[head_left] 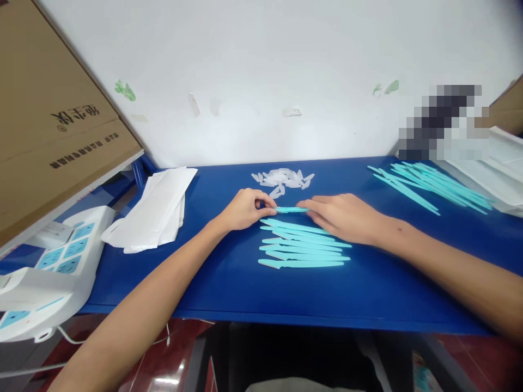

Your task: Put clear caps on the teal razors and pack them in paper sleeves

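My left hand (pixel 249 210) pinches the left end of a slim turquoise eyebrow razor (pixel 291 209) between thumb and fingers. At its other end, the fingers of my right hand (pixel 341 215) are closed on the handle. It lies level between my hands, just over the blue table; I cannot tell whether it is one razor or a few together. Just below, a row of several like razors (pixel 304 249) rests on the table, blade ends to the left. Behind my hands is a small heap of translucent plastic blade caps (pixel 284 177).
White paper-like sleeves (pixel 157 209) lie on the blue table (pixel 229 283) at left, near a white power strip (pixel 87 272) and a large cardboard box (pixel 61 125). More turquoise razors (pixel 443 184) are piled at right, by clear plastic packaging (pixel 506 163). A white wall stands behind.
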Tool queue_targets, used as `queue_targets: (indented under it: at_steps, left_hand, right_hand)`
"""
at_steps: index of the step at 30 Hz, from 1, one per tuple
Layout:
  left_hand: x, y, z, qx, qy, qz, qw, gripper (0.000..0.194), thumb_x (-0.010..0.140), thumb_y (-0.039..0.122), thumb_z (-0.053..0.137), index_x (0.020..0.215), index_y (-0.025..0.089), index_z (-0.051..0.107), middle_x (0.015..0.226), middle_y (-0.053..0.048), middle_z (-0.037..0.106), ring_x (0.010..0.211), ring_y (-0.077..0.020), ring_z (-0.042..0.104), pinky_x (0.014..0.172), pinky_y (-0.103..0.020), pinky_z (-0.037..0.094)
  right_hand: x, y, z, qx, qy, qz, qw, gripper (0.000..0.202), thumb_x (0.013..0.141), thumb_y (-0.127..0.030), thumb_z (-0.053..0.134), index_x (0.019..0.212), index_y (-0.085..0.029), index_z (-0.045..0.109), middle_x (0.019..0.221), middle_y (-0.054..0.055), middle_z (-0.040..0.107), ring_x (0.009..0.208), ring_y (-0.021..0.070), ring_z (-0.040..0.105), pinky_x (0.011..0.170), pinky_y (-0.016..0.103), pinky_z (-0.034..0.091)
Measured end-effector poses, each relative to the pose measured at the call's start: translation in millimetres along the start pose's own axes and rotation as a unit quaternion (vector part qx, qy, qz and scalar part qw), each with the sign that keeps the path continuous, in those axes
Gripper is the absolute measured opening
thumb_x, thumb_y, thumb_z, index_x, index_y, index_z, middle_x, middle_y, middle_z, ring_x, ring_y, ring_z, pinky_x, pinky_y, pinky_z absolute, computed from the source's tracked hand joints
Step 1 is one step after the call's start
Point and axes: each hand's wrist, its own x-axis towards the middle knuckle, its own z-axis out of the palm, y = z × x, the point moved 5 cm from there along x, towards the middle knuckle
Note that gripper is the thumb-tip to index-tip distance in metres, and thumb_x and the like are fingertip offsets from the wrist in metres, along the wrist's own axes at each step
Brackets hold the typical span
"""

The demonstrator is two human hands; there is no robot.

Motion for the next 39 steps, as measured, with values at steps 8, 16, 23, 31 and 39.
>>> queue_targets:
  at_steps: [8,16,23,31,39]
  left_hand:
    - [1,11,-4.1,0.018,0.042,0.065,0.997,0.027,0.097,0.041,0.062,0.098,0.018,0.077,0.089,-0.004,0.07,0.075,-0.0154,0.057,0.072,-0.028,0.043]
    - [-7,35,0.1,0.099,0.044,0.131,0.985,0.051,0.11,0.051,0.029,0.079,0.019,0.055,0.073,-0.003,0.058,0.064,-0.0151,0.049,0.065,-0.029,0.036]
    - [-8,28,-8.1,0.233,0.008,0.135,0.963,0.05,0.11,0.048,0.028,0.093,0.018,0.064,0.086,-0.007,0.069,0.079,-0.021,0.06,0.071,-0.031,0.038]
    - [-10,-6,-18.6,0.218,0.018,0.061,0.974,0.039,0.109,0.038,0.034,0.112,0.02,0.069,0.107,-0.007,0.075,0.094,-0.0226,0.068,0.08,-0.031,0.044]
    - [-6,-2,-6.2,0.207,0.002,0.07,0.976,0.041,0.107,0.032,0.033,0.13,0.019,0.065,0.112,-0.01,0.07,0.102,-0.0245,0.065,0.09,-0.035,0.048]
  right_hand:
    - [3,1,-12,0.135,0.07,0.018,0.988,0.043,0.104,-0.033,0.039,0.135,-0.021,0.066,0.1,0.008,0.076,0.077,0.0199,0.066,0.065,0.03,0.043]
    - [-8,7,-18,0.37,0.025,0.053,0.927,0.05,0.102,-0.056,0.045,0.13,-0.022,0.07,0.081,0.001,0.067,0.061,0.0141,0.048,0.057,0.027,0.038]
    - [-7,16,-19,0.24,0.008,0.049,0.969,0.041,0.104,-0.05,0.039,0.11,-0.022,0.068,0.074,0.001,0.064,0.063,0.0173,0.053,0.061,0.03,0.038]
    - [-22,63,-3,-0.013,-0.024,0.103,0.994,0.036,0.1,-0.043,0.036,0.095,-0.021,0.065,0.093,0.01,0.069,0.077,0.0248,0.063,0.065,0.035,0.038]
    - [-22,49,-27,-0.024,0.073,0.105,0.991,0.042,0.097,-0.051,0.043,0.09,-0.021,0.071,0.062,0.004,0.065,0.06,0.0216,0.056,0.084,0.047,0.039]
